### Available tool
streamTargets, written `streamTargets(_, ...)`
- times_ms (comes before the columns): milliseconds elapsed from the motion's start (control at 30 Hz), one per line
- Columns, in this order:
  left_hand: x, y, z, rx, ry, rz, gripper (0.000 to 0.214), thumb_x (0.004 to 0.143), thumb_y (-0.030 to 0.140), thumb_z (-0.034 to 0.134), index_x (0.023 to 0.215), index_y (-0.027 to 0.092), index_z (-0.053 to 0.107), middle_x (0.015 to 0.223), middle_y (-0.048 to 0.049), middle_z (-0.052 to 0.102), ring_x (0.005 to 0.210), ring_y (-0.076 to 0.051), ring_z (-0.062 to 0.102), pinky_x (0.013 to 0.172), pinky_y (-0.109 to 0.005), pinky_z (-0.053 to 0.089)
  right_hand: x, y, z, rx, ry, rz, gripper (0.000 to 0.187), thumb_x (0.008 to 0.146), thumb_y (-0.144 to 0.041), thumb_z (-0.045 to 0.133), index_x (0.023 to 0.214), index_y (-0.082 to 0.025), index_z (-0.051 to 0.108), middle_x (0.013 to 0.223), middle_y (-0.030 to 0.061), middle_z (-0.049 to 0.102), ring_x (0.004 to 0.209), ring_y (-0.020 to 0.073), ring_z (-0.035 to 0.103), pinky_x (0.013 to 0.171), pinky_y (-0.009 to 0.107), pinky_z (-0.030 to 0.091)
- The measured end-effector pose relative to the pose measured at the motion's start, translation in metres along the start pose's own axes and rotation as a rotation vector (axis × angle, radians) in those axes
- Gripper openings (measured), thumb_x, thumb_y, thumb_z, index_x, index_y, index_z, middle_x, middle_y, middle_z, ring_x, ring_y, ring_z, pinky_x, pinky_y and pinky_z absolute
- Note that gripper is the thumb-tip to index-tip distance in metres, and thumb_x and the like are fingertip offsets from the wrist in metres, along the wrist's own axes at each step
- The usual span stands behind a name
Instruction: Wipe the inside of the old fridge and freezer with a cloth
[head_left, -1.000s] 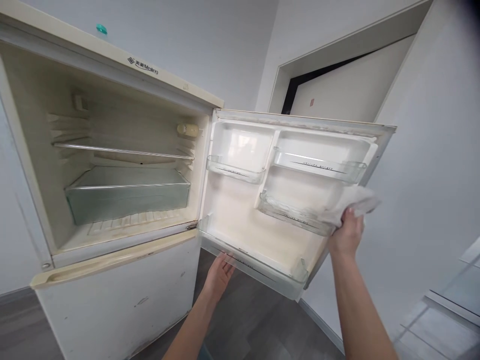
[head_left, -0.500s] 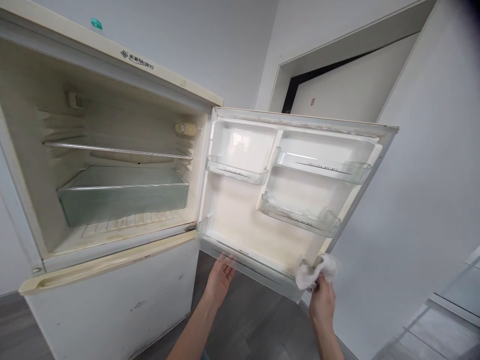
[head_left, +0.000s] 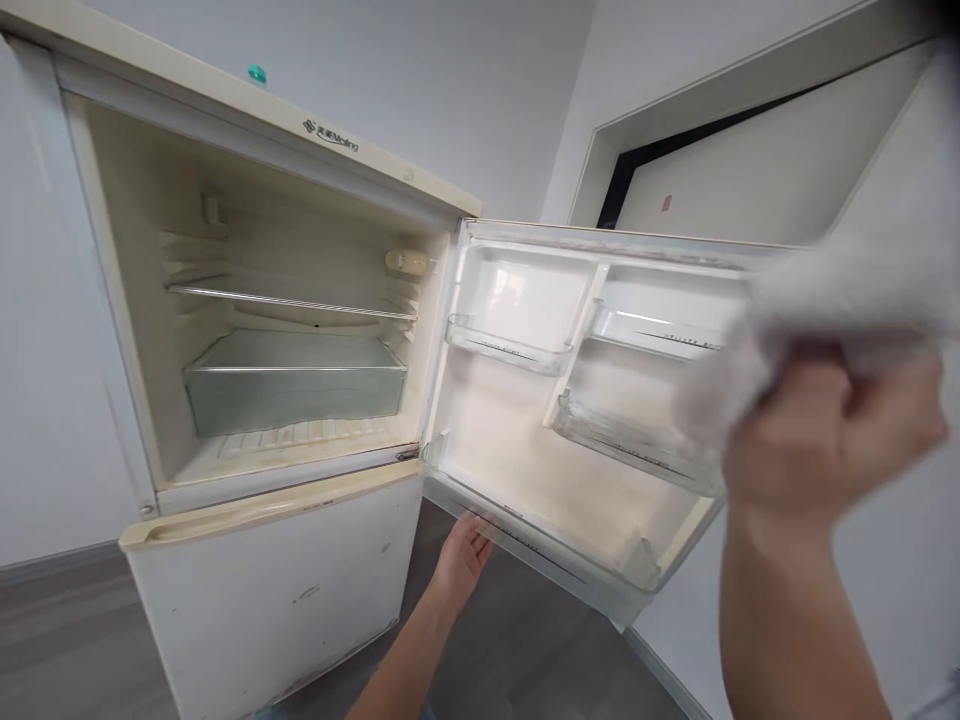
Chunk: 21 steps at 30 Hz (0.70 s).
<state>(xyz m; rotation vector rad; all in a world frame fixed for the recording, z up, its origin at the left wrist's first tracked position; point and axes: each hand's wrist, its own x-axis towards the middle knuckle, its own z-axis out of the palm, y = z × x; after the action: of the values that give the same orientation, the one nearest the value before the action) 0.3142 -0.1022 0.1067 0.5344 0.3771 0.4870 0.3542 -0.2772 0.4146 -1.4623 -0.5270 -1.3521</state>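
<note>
An old cream fridge (head_left: pixel 285 560) stands with its upper door (head_left: pixel 525 450) swung open to the right. My left hand (head_left: pixel 465 555) cups the underside of that door's bottom edge, fingers curled up against it. My right hand (head_left: pixel 832 430) is raised close to the camera, blurred, closed on a white cloth (head_left: pixel 840 295) that covers the door's right edge. Inside the compartment are a wire shelf (head_left: pixel 292 300) and a clear drawer (head_left: pixel 296 390). Several clear door bins (head_left: pixel 510 350) line the inner door.
A small teal cap (head_left: pixel 257 73) sits on top of the fridge. A white wall and a recessed doorway (head_left: pixel 750 170) lie behind the open door. The floor (head_left: pixel 67 640) is dark grey wood. The lower fridge door is closed.
My right hand with the cloth dropped to the door's lower right corner, then rose up close to the camera. The view shifted left. My left hand stays under the door's bottom edge.
</note>
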Motion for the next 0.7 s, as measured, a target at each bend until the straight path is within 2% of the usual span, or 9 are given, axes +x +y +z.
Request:
streamTargets(67, 0.0, -0.001, 0.0, -0.009, -0.007, 0.001, 0.042, 0.073, 0.031, 0.064, 0.113, 0.024, 0.054, 0.13, -0.0077, 0.061, 0.117, -0.021, 0.059, 0.111, -0.037, 0.038, 0.028, -0.052, 0.038, 0.112, -0.023, -0.316, 0.054, 0.085, -0.037, 0.032, 0.128, -0.011, 0.053, 0.123, 0.0116, 0.059, 0.114, 0.0248, 0.053, 0.095, 0.036, 0.04)
streamTargets(133, -0.001, -0.002, 0.0, -0.021, -0.012, 0.0, 0.04, 0.072, 0.031, 0.064, 0.111, 0.023, 0.055, 0.127, -0.0082, 0.062, 0.115, -0.021, 0.06, 0.109, -0.036, 0.04, 0.048, -0.099, 0.083, 0.059, -0.159, -0.557, 0.064, 0.083, -0.033, 0.023, 0.135, -0.002, 0.042, 0.137, 0.0136, 0.048, 0.126, 0.0317, 0.042, 0.104, 0.041, 0.03)
streamTargets(200, -0.002, -0.002, 0.002, -0.03, -0.01, 0.0, 0.039, 0.072, 0.03, 0.065, 0.109, 0.023, 0.055, 0.123, -0.0078, 0.065, 0.113, -0.02, 0.061, 0.107, -0.035, 0.041, 0.055, -0.135, 0.132, -0.031, -0.296, -0.623, 0.063, 0.081, -0.026, 0.026, 0.137, 0.0, 0.038, 0.139, 0.0169, 0.044, 0.13, 0.0381, 0.034, 0.105, 0.051, 0.027)
streamTargets(267, -0.003, -0.002, 0.002, -0.038, -0.008, 0.003, 0.039, 0.071, 0.03, 0.065, 0.108, 0.025, 0.056, 0.121, -0.0065, 0.066, 0.112, -0.019, 0.061, 0.106, -0.034, 0.041, 0.05, -0.154, 0.18, -0.105, -0.424, -0.703, 0.056, 0.085, -0.022, 0.027, 0.135, 0.002, 0.038, 0.139, 0.0195, 0.042, 0.135, 0.036, 0.027, 0.109, 0.053, 0.019)
streamTargets(367, -0.004, 0.0, 0.002, -0.046, -0.01, -0.003, 0.04, 0.071, 0.031, 0.065, 0.109, 0.024, 0.055, 0.121, -0.0067, 0.065, 0.109, -0.019, 0.062, 0.104, -0.033, 0.042, 0.025, -0.154, 0.236, -0.314, -0.688, -0.695, 0.05, 0.086, -0.019, 0.035, 0.129, 0.005, 0.045, 0.137, 0.0222, 0.044, 0.136, 0.036, 0.025, 0.11, 0.055, 0.017)
streamTargets(433, -0.004, 0.002, 0.001, -0.051, -0.013, -0.012, 0.041, 0.072, 0.031, 0.064, 0.11, 0.023, 0.054, 0.121, -0.0076, 0.065, 0.107, -0.018, 0.063, 0.102, -0.033, 0.042, 0.004, -0.142, 0.258, -0.415, -0.862, -0.696, 0.047, 0.086, -0.019, 0.039, 0.125, 0.005, 0.05, 0.137, 0.0238, 0.045, 0.135, 0.0383, 0.027, 0.108, 0.058, 0.02)
streamTargets(500, -0.005, 0.003, -0.001, -0.056, -0.023, -0.021, 0.04, 0.072, 0.031, 0.064, 0.11, 0.023, 0.055, 0.12, -0.0073, 0.065, 0.105, -0.018, 0.063, 0.102, -0.033, 0.042, -0.015, -0.13, 0.271, -0.455, -0.889, -0.757, 0.046, 0.085, -0.017, 0.038, 0.124, 0.004, 0.053, 0.138, 0.024, 0.043, 0.137, 0.0383, 0.024, 0.109, 0.059, 0.017)
streamTargets(567, -0.005, 0.005, -0.002, -0.064, -0.036, -0.03, 0.036, 0.071, 0.032, 0.064, 0.106, 0.023, 0.057, 0.117, -0.0065, 0.067, 0.102, -0.017, 0.064, 0.1, -0.032, 0.043, -0.032, -0.123, 0.281, -0.482, -0.843, -0.82, 0.046, 0.085, -0.016, 0.036, 0.122, 0.003, 0.055, 0.138, 0.0237, 0.044, 0.139, 0.0364, 0.02, 0.111, 0.059, 0.01)
streamTargets(700, -0.006, 0.007, -0.005, -0.077, -0.047, -0.042, 0.031, 0.072, 0.034, 0.063, 0.1, 0.022, 0.059, 0.11, -0.0061, 0.068, 0.093, -0.016, 0.064, 0.094, -0.031, 0.045, -0.067, -0.127, 0.305, -0.427, -0.815, -0.8, 0.043, 0.084, -0.019, 0.035, 0.114, -0.002, 0.062, 0.125, 0.0225, 0.055, 0.134, 0.0361, 0.031, 0.107, 0.066, 0.005)
